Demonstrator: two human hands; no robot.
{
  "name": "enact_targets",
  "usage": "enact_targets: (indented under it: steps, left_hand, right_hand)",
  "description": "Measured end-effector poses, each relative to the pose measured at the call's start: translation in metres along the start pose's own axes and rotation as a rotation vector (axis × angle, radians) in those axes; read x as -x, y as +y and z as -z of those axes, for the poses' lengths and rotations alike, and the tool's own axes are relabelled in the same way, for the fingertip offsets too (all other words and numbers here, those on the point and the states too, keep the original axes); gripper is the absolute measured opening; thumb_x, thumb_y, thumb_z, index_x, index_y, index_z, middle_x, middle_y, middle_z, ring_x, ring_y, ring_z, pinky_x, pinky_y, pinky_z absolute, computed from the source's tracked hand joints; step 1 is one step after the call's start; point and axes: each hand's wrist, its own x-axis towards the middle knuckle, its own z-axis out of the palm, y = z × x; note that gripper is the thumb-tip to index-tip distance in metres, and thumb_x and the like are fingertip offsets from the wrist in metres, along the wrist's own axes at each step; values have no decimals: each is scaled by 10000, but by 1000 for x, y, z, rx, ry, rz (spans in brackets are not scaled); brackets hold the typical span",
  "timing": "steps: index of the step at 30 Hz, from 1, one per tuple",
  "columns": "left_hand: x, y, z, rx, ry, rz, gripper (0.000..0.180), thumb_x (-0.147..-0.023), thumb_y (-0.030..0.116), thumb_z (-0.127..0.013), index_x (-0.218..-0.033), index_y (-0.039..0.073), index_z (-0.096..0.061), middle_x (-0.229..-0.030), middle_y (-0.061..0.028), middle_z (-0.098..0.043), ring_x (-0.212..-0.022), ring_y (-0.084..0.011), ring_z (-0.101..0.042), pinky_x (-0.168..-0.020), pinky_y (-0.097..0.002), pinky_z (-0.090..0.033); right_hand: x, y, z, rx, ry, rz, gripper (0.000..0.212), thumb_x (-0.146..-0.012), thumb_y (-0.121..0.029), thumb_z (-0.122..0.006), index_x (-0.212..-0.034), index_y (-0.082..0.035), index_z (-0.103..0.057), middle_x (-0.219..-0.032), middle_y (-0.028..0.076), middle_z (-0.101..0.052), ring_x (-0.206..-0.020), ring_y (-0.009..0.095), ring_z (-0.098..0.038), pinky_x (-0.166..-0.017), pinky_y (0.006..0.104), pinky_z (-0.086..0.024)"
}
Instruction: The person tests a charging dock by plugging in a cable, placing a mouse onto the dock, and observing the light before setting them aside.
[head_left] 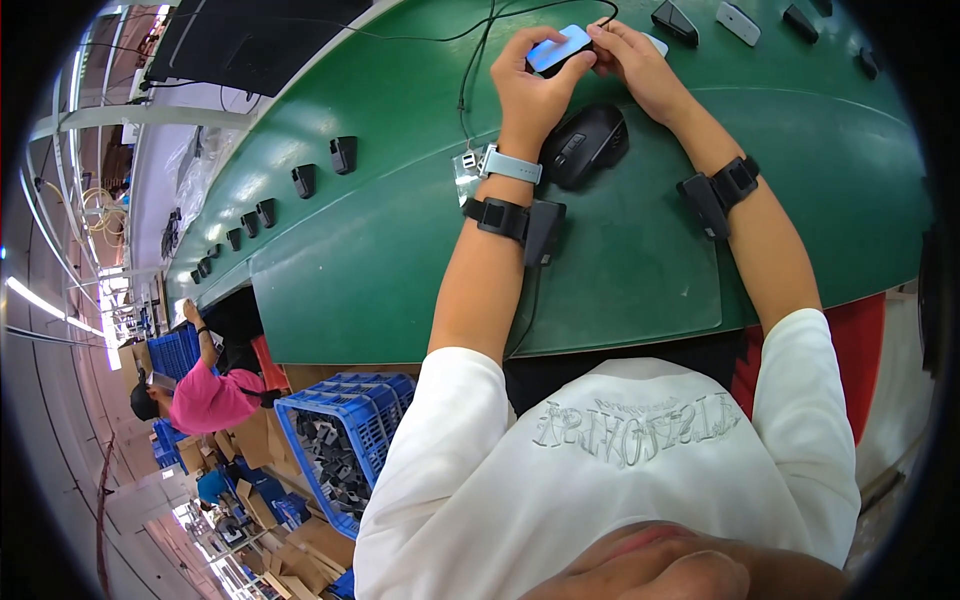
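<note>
Near the far side of the green table, my left hand (537, 85) is closed around a small rounded device (560, 50) with a shiny pale-blue top and black sides. Thumb and fingers of my right hand (637, 65) pinch together at the device's right end, where a thin black cable (608, 12) comes in. Whether the cable's plug sits inside the device is hidden by the fingers. A black computer mouse (585, 145) lies between my forearms. Behind my right hand, part of a pale rounded piece (657, 45) shows.
Black wedge-shaped pieces (343, 155) stand in a row along the table (370, 290) at left. More pieces (738, 23) lie at the far right. A small white connector (469, 159) lies by my left wrist. A blue crate (345, 390) of dark parts stands beside me; a person in pink (215, 395) works beyond.
</note>
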Motion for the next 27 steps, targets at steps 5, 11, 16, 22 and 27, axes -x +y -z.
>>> enact_targets:
  steps: [5, 11, 16, 22, 27]
  left_hand:
    - [1, 0, 8, -23, -30, 41, 298, -745, 79, -875, -953, 31, -667, -848, -12, -667, -776, -97, -615, -694, -245, -499]
    - [-3, -3, 5, -24, -21, 43, 331, -712, 68, -870, -970, 4, -673, -888, -62, -716, -799, -139, -678, -731, -280, -550]
    - [1, 1, 4, 88, -46, 124, 303, -734, 69, -863, -966, 8, -676, -885, -49, -716, -804, -128, -672, -730, -266, -541]
    - [-3, 2, 10, -242, -34, -43, 349, -642, 103, -832, -941, 33, -666, -1021, -128, -631, -941, -293, -640, -845, -365, -512]
    - [-7, 49, 4, -488, -211, -133, 409, -649, 91, -805, -1044, 107, -700, -1127, -173, -600, -973, -391, -648, -797, -437, -578]
  right_hand:
    - [2, -5, -14, -14, 21, 5, 253, -1072, -300, -494, -1010, -77, -596, -896, -36, -517, -828, 84, -475, -769, 256, -411]
    - [1, -13, -9, 86, -14, -29, 281, -1061, -307, -510, -976, -61, -617, -895, -20, -544, -815, 92, -496, -771, 257, -422]
    - [0, -8, -9, 89, -19, -19, 319, -1052, -318, -526, -986, -31, -650, -869, -1, -567, -794, 108, -531, -780, 264, -450]
    - [0, -11, -24, -69, 48, -52, 317, -1020, -309, -568, -980, -13, -675, -763, -1, -558, -759, 110, -580, -727, 266, -478]
    - [2, -3, -3, -142, 131, -63, 265, -1021, -279, -564, -1076, -62, -705, -830, -39, -591, -766, 74, -553, -717, 272, -469]
